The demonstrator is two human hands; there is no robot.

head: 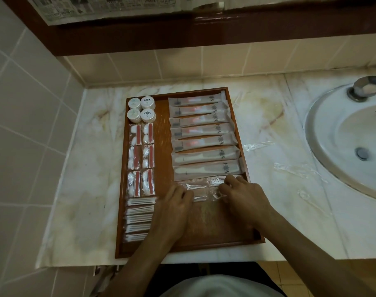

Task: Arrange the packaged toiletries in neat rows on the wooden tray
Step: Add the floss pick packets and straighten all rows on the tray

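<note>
Wooden tray [236, 129] mostly filled; both hands, left hand [176, 202] and right hand [242, 194], are pinching clear packets [199, 189] below the toothbrush row [204, 136].

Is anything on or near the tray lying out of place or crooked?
Yes. Clear plastic wrappers lie loose on the marble counter, outside the wooden tray. On the tray, the long sachets sit slightly slanted, not parallel.

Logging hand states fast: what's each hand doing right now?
Left hand: fingers on the clear packets; grip cannot be told.
Right hand: fingers curled on the same packets.
</note>
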